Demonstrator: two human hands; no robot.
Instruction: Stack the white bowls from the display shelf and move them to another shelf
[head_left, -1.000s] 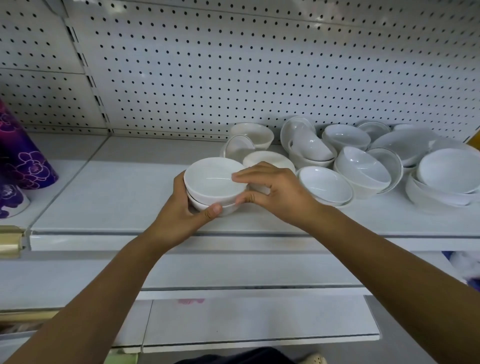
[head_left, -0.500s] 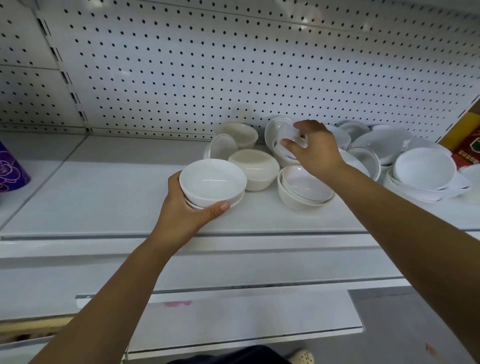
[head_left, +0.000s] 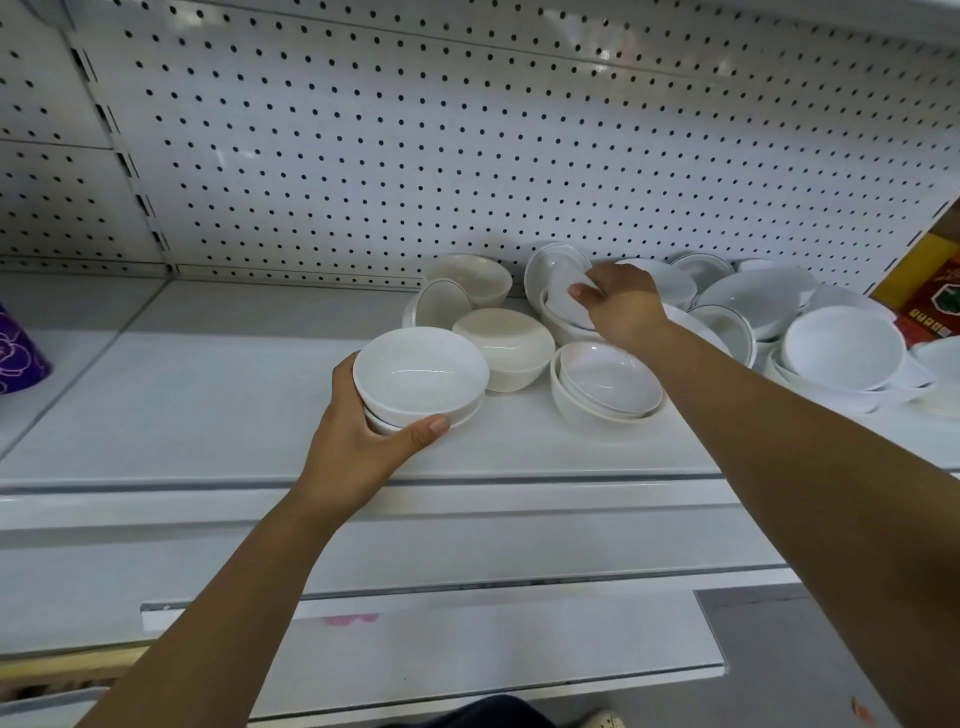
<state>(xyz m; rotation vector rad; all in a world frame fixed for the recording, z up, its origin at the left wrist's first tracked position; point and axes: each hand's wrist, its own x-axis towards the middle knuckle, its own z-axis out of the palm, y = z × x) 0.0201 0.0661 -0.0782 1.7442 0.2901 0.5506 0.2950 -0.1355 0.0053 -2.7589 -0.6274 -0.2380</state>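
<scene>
My left hand (head_left: 363, 441) grips a small stack of white bowls (head_left: 421, 376) resting on the white display shelf (head_left: 208, 405), thumb in front, fingers behind. Farther back, my right hand (head_left: 621, 306) closes on a tilted white bowl (head_left: 566, 299) that leans among others near the pegboard. An upside-down cream bowl (head_left: 504, 348) sits just right of the held stack. Two nested bowls (head_left: 605, 384) lie under my right forearm. More white bowls (head_left: 841, 348) crowd the shelf's right side, some tilted, some nested.
A white pegboard wall (head_left: 415, 145) backs the shelf. A purple flowered container (head_left: 15, 353) stands at the far left. Red and yellow packaging (head_left: 935, 291) sits at the far right. Lower shelves (head_left: 415, 649) jut out below, toward me.
My right hand left the stack, reached back right and took hold of a tilted bowl by the pegboard. The left hand stays on the stack. The view shifted right.
</scene>
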